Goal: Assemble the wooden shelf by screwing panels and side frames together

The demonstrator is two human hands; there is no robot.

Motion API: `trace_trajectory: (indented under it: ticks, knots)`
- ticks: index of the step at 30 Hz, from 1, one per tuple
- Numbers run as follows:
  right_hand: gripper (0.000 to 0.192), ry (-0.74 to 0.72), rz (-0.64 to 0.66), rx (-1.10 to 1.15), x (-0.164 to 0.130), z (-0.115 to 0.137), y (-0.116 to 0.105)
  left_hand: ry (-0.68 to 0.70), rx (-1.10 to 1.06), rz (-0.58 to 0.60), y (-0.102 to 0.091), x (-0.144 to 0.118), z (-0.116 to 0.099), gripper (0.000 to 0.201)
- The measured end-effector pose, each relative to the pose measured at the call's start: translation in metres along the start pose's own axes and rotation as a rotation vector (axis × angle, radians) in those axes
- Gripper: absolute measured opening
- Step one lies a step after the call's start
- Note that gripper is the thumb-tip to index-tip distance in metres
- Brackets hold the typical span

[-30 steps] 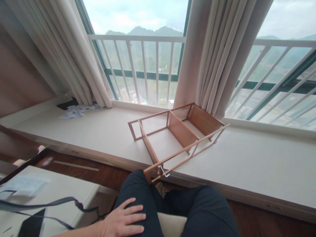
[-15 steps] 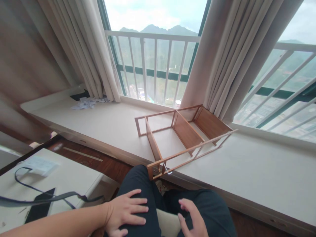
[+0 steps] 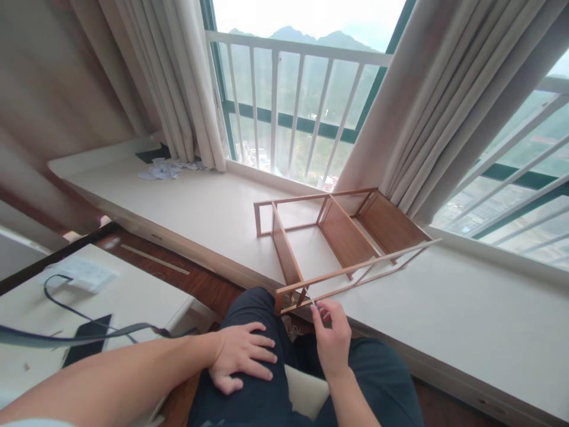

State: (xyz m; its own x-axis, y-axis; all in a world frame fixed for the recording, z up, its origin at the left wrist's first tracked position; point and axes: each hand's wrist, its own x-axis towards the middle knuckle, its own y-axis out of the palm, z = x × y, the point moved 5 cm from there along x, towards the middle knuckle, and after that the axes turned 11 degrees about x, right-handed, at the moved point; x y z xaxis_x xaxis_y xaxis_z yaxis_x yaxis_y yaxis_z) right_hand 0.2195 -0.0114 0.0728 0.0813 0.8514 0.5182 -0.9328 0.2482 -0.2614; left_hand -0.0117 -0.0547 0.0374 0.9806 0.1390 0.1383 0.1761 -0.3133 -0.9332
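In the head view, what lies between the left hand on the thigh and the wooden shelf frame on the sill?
Only the dark trouser leg: the left hand rests flat on it, and the wooden shelf frame's near corner overhangs the knee. Head view.

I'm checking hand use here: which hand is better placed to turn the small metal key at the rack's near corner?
Probably the right hand: its fingertips are already at the key on the rack. The left hand lies flat on the thigh.

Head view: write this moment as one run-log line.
left hand: flat on thigh | right hand: pinching hex key at rack corner | rack: on sill
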Motion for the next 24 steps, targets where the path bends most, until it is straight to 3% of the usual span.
trace_trajectory:
  ticks: [2, 6, 16, 24]
  knots:
    - [0.013, 0.007, -0.006, 0.006, -0.001, 0.000, 0.001, -0.007, -0.014, 0.021, -0.001, -0.002, 0.001, 0.066]
    - [0.017, 0.069, -0.004, 0.008, -0.004, -0.005, 0.002, -0.009, -0.042, -0.044, -0.005, -0.004, 0.002, 0.065]
    - [0.033, 0.418, -0.004, 0.154, -0.018, -0.016, 0.013, 0.016, 0.045, -0.087, -0.003, -0.006, -0.001, 0.064]
    - [0.032, 0.375, -0.018, 0.128, -0.020, -0.010, 0.014, 0.014, 0.090, -0.049, 0.004, -0.006, -0.001, 0.067]
